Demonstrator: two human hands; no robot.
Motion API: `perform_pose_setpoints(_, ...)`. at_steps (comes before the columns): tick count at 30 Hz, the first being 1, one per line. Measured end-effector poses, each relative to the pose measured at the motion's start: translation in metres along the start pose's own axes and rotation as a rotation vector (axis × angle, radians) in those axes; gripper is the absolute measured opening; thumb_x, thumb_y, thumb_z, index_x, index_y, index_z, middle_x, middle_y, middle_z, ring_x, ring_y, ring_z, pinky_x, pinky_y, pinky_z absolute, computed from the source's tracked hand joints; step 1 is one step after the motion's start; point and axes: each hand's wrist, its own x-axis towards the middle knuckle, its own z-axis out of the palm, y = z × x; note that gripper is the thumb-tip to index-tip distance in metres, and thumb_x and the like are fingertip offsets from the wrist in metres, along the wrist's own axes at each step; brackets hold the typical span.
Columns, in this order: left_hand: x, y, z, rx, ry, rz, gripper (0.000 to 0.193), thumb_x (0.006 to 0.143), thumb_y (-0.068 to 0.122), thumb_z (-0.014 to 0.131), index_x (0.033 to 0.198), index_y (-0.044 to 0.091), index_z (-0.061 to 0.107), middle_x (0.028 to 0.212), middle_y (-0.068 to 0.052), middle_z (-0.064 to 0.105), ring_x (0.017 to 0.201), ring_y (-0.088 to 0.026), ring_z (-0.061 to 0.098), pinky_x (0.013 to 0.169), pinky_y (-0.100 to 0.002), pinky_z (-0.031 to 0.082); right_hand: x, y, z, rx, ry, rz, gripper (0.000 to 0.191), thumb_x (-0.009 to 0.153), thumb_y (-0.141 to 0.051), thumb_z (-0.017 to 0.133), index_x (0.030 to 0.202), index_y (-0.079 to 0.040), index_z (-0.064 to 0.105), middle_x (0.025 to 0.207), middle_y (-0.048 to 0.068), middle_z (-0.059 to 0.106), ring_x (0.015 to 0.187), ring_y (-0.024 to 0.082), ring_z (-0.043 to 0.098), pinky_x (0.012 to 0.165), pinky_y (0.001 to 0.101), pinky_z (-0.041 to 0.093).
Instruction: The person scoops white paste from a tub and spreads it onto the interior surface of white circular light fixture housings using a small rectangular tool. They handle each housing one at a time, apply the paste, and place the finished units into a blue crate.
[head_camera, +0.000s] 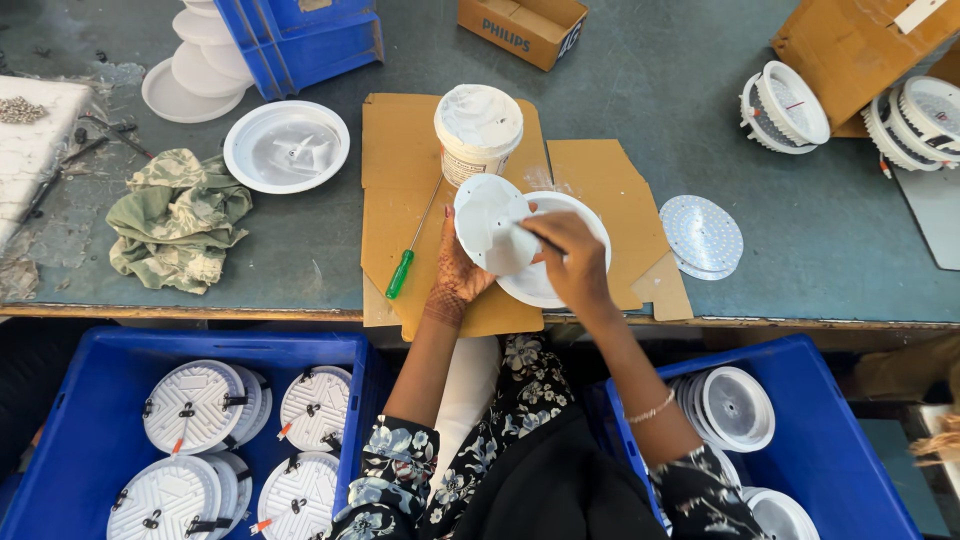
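My left hand (455, 272) holds a round white disc (488, 224) tilted up over a white round lamp housing (560, 250) that lies on flattened cardboard (400, 200). My right hand (572, 258) grips a thin dark stick-like tool (535, 238) whose tip touches the disc's face. A white tub of white paste (478, 130) stands just behind the disc. A green-handled screwdriver (410, 255) lies on the cardboard to the left of my left hand.
A crumpled green cloth (178, 220) and a white housing (286, 146) lie at left. A round LED board (702, 236) sits at right. Blue crates (60, 420) (830, 420) below the table edge hold several white lamp parts. Cardboard boxes (522, 28) stand behind.
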Motion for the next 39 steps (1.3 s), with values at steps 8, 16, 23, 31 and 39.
perform_pose_setpoints(8,0.001,0.000,0.001,0.061,0.040,0.047,0.105,0.091,0.068,0.059,0.165,0.010,0.014,0.163,-0.027,0.031,0.149,-0.046,0.036,0.118,-0.057,0.042,0.009,0.026,0.019,-0.160,0.028,-0.055,0.035,0.082,0.015,0.060,0.110,-0.001,0.070,0.110,0.016,0.071,0.104,0.036,0.068,0.090,0.0424,0.055)
perform_pose_setpoints(16,-0.003,0.002,0.032,0.128,-0.184,0.045,0.106,0.089,0.064,0.065,0.166,0.012,0.014,0.164,-0.026,0.030,0.151,-0.044,0.035,0.120,-0.056,0.041,-0.030,-0.010,0.005,-0.120,-0.040,0.014,0.032,0.083,0.011,0.062,0.112,0.000,0.070,0.107,0.017,0.071,0.105,0.036,0.067,0.090,0.0442,0.054)
perform_pose_setpoints(23,0.005,-0.001,0.007,0.142,0.000,0.043,0.108,0.087,0.061,0.069,0.166,0.014,0.013,0.164,-0.024,0.030,0.152,-0.042,0.033,0.121,-0.056,0.040,0.012,0.006,-0.003,0.092,-0.053,0.346,0.024,0.093,0.003,0.061,0.112,-0.005,0.072,0.106,0.013,0.068,0.096,0.027,0.071,0.072,0.0376,0.058)
perform_pose_setpoints(31,0.008,-0.001,-0.006,0.133,0.061,0.057,0.111,0.084,0.058,0.075,0.166,0.016,0.013,0.165,-0.023,0.029,0.154,-0.041,0.032,0.122,-0.056,0.039,0.023,0.028,0.017,-0.148,-0.023,-0.019,0.039,0.079,0.017,0.058,0.110,-0.002,0.072,0.109,0.016,0.072,0.105,0.035,0.068,0.092,0.0433,0.054)
perform_pose_setpoints(39,-0.003,0.001,0.024,0.119,-0.173,0.052,0.114,0.082,0.054,0.080,0.166,0.018,0.012,0.166,-0.021,0.028,0.155,-0.039,0.030,0.123,-0.055,0.038,-0.022,0.001,0.007,-0.187,-0.079,0.006,0.045,0.075,0.016,0.059,0.115,-0.001,0.068,0.112,0.015,0.070,0.109,0.036,0.066,0.095,0.0449,0.054)
